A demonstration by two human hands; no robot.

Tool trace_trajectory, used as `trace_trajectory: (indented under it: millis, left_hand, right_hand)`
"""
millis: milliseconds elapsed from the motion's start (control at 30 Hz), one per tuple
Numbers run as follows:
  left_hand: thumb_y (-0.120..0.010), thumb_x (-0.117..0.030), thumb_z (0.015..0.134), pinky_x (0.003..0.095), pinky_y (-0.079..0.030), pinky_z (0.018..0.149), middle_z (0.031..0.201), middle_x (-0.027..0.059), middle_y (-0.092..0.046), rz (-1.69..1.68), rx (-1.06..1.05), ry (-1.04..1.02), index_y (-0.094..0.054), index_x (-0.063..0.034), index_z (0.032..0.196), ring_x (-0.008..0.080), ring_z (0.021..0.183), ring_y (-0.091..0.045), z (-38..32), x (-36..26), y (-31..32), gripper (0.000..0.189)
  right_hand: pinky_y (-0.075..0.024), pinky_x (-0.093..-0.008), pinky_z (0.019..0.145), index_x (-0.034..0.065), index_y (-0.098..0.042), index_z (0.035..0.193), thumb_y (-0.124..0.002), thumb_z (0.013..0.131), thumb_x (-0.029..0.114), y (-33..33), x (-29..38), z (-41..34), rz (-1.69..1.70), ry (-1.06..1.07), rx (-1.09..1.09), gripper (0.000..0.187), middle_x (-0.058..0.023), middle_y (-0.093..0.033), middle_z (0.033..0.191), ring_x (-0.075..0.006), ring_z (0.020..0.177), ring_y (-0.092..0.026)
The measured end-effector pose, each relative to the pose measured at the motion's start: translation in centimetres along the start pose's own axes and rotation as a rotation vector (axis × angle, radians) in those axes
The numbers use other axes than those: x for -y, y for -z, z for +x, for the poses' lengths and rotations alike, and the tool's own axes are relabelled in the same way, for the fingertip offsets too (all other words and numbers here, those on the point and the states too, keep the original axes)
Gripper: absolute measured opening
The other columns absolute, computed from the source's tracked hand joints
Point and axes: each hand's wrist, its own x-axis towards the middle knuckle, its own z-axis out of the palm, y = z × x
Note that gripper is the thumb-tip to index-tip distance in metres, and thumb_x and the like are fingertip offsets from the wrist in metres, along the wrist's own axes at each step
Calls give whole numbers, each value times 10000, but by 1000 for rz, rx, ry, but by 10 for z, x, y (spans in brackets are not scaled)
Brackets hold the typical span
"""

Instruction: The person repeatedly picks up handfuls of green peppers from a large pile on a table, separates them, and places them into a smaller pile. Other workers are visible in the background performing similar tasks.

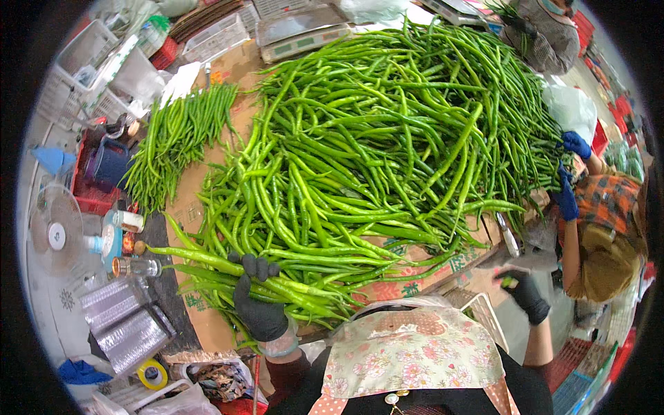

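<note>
A large heap of long green chili peppers covers the cardboard-topped table. My left hand, in a black glove, is closed around several long peppers at the heap's near left edge. On the right, away from the heap, my right hand, also black-gloved, is held over the floor beside a white crate; a small green piece shows at its fingers, blurred. A smaller pile of peppers, laid roughly side by side, rests at the table's left.
A co-worker's blue-gloved hands touch the heap's right edge; another person is at the far right. Scales stand behind the heap. Jars, a fan and yellow tape are left. A white-handled knife lies at the right edge.
</note>
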Motion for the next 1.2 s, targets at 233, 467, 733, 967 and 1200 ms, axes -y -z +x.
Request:
trace_trajectory:
  millis: [233,467,733,967,1200]
  left_hand:
    - [-553,-62,772,311,-354,710,809,20,-424,62,55,160,-427,-91,1139,149,713,-406,11,23,-17,389]
    - [-507,-44,801,315,-374,710,825,27,-433,86,73,95,-428,-69,1163,144,718,-413,4,8,-9,372]
    - [-459,-38,853,313,-420,747,868,45,-457,-69,-46,-8,-450,-60,1172,148,773,-464,-16,-12,33,320]
    - [-461,-56,843,329,-375,721,835,37,-410,-138,-80,57,-397,-81,1218,162,741,-416,-6,13,22,381]
    - [-472,-51,820,323,-372,719,834,31,-400,-85,10,85,-396,-83,1203,153,721,-402,1,8,10,392]
  right_hand:
    - [-414,-422,808,57,-586,1058,-655,695,138,-46,0,-37,-340,-43,-81,379,-175,-587,1022,-349,973,-527]
    - [-372,-426,915,20,-378,1302,-594,749,179,-135,152,170,-433,632,-195,614,-178,-429,1278,-328,1111,-450]
    - [-430,-377,685,-14,-339,1324,-500,786,213,-174,183,191,-718,484,-183,605,-287,-413,1239,-306,804,-541]
    - [-461,-361,613,-18,-311,1322,-620,719,245,-174,192,217,-595,390,-221,727,-191,-523,1027,-285,752,-580]
    - [-475,-369,551,-50,-282,1322,-674,671,282,-168,200,209,-464,430,-72,829,-184,-545,906,-280,664,-592]
